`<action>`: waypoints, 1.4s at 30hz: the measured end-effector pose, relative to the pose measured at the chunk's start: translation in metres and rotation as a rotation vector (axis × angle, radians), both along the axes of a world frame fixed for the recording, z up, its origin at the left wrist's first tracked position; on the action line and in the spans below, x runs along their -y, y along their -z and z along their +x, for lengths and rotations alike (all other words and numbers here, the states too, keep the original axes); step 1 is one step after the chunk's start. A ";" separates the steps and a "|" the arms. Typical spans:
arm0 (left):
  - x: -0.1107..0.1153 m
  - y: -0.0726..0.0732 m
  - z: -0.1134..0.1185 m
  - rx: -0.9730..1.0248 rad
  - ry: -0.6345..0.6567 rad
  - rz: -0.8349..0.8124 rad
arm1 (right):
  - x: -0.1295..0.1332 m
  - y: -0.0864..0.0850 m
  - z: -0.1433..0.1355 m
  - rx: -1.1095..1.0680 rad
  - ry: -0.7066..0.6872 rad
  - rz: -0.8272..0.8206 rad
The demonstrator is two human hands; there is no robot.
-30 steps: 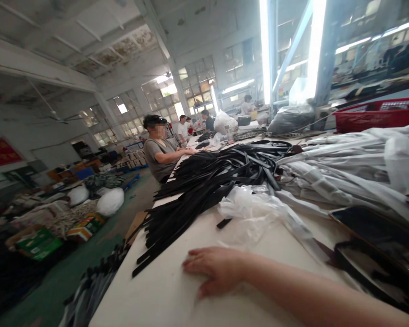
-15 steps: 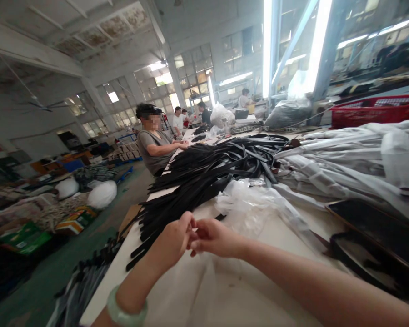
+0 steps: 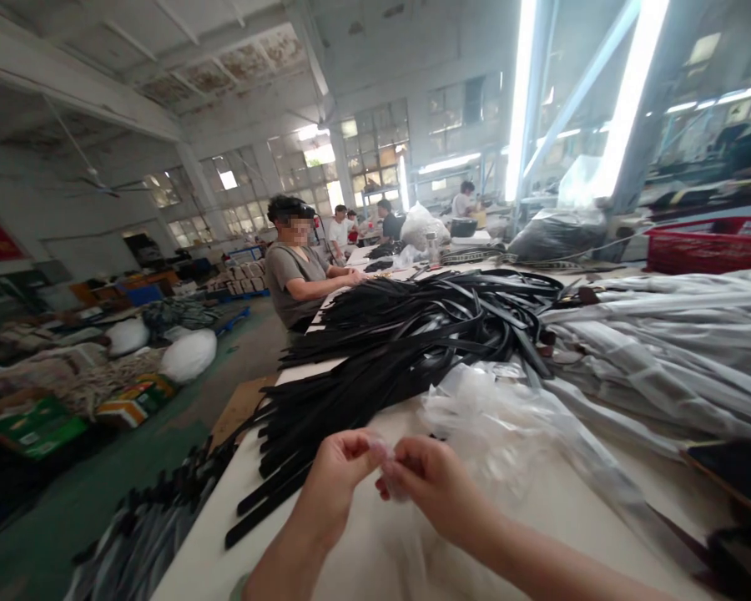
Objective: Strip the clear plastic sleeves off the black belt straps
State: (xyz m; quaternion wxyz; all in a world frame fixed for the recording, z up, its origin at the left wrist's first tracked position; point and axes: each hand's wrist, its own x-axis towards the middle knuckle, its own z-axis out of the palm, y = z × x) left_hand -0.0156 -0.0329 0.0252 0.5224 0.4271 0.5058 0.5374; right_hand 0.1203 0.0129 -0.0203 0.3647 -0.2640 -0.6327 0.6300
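My left hand [image 3: 341, 476] and my right hand [image 3: 429, 480] meet above the pale table [image 3: 356, 559], thumbs and fingers pinched close together. Between the fingertips is a thin, clear plastic film [image 3: 394, 476], which both hands seem to grip; a faint sheet of it hangs down below them. Just beyond my hands lies a crumpled heap of clear plastic bags [image 3: 488, 417]. A large pile of black straps [image 3: 400, 342] spreads over the table ahead and to the left, some ends reaching over the edge.
White-wrapped strips [image 3: 676, 334] cover the right side, below a red basket [image 3: 707, 246]. Further straps [image 3: 143, 526] hang or stand at the table's left edge. A person in a grey top [image 3: 294, 280] works at the far left side.
Both hands have shifted slightly right and down in view, and clear film now shows between their fingertips. The view has tilted, so the table's contents sit lower and further right.
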 end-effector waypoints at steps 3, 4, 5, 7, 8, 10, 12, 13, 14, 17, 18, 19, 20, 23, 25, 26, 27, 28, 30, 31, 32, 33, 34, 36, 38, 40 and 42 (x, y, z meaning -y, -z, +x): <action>0.031 -0.009 -0.015 -0.033 -0.245 0.052 | 0.010 -0.008 0.007 0.150 -0.158 0.194; 0.043 -0.010 -0.024 -0.019 -0.318 0.050 | 0.012 -0.010 0.007 0.202 -0.167 0.247; 0.056 -0.010 -0.033 0.002 -0.367 0.041 | 0.013 -0.011 0.007 0.259 -0.149 0.303; 0.079 -0.009 -0.050 0.026 -0.432 0.025 | 0.010 -0.014 0.001 0.422 -0.085 0.466; 0.088 -0.008 -0.058 0.010 -0.462 0.018 | 0.007 -0.016 -0.005 0.518 -0.065 0.563; 0.100 -0.007 -0.070 -0.056 -0.521 0.003 | -0.003 -0.020 -0.022 0.669 -0.071 0.763; 0.104 -0.007 -0.079 -0.129 -0.563 -0.017 | -0.016 -0.024 -0.043 0.728 -0.105 0.954; 0.104 -0.007 -0.082 -0.169 -0.567 -0.024 | -0.021 -0.026 -0.053 0.733 -0.124 1.028; 0.104 -0.007 -0.085 -0.208 -0.560 -0.029 | -0.026 -0.026 -0.063 0.733 -0.147 1.080; 0.105 -0.007 -0.094 -0.309 -0.510 -0.041 | -0.032 -0.020 -0.086 0.728 -0.228 1.121; 0.107 -0.007 -0.098 -0.338 -0.500 -0.048 | -0.030 -0.017 -0.091 0.727 -0.245 1.120; 0.110 -0.006 -0.102 -0.365 -0.499 -0.050 | -0.027 -0.014 -0.094 0.730 -0.253 1.122; 0.113 -0.006 -0.107 -0.394 -0.497 -0.051 | -0.023 -0.011 -0.097 0.735 -0.249 1.125; 0.122 -0.003 -0.117 -0.473 -0.441 -0.050 | -0.008 -0.005 -0.101 0.774 -0.202 1.139; 0.124 -0.001 -0.120 -0.490 -0.363 -0.063 | 0.001 -0.004 -0.099 0.806 -0.184 1.165; 0.124 -0.001 -0.121 -0.491 -0.328 -0.066 | 0.004 -0.004 -0.097 0.819 -0.188 1.183; 0.122 -0.001 -0.120 -0.492 -0.301 -0.063 | 0.005 -0.006 -0.093 0.833 -0.196 1.199; 0.118 -0.002 -0.119 -0.498 -0.283 -0.055 | 0.006 -0.007 -0.087 0.849 -0.199 1.208; 0.107 -0.007 -0.114 -0.519 -0.269 -0.027 | 0.003 -0.012 -0.068 0.899 -0.162 1.195; 0.100 -0.010 -0.111 -0.529 -0.262 -0.014 | 0.000 -0.015 -0.056 0.932 -0.122 1.176; 0.090 -0.013 -0.107 -0.535 -0.252 -0.006 | -0.003 -0.019 -0.042 0.964 -0.067 1.150; 0.079 -0.017 -0.103 -0.535 -0.230 -0.004 | -0.007 -0.022 -0.027 0.987 -0.002 1.120; 0.067 -0.019 -0.097 -0.531 -0.198 -0.002 | -0.010 -0.026 -0.011 0.992 0.067 1.087; 0.039 -0.022 -0.085 -0.521 -0.119 0.008 | -0.015 -0.031 0.019 0.937 0.189 1.026; 0.012 -0.020 -0.072 -0.523 -0.053 0.038 | -0.019 -0.033 0.044 0.826 0.261 0.984; -0.008 -0.016 -0.061 -0.531 -0.022 0.057 | -0.023 -0.030 0.059 0.717 0.289 0.963; -0.020 -0.010 -0.057 -0.550 -0.034 0.030 | -0.028 -0.024 0.066 0.623 0.320 0.937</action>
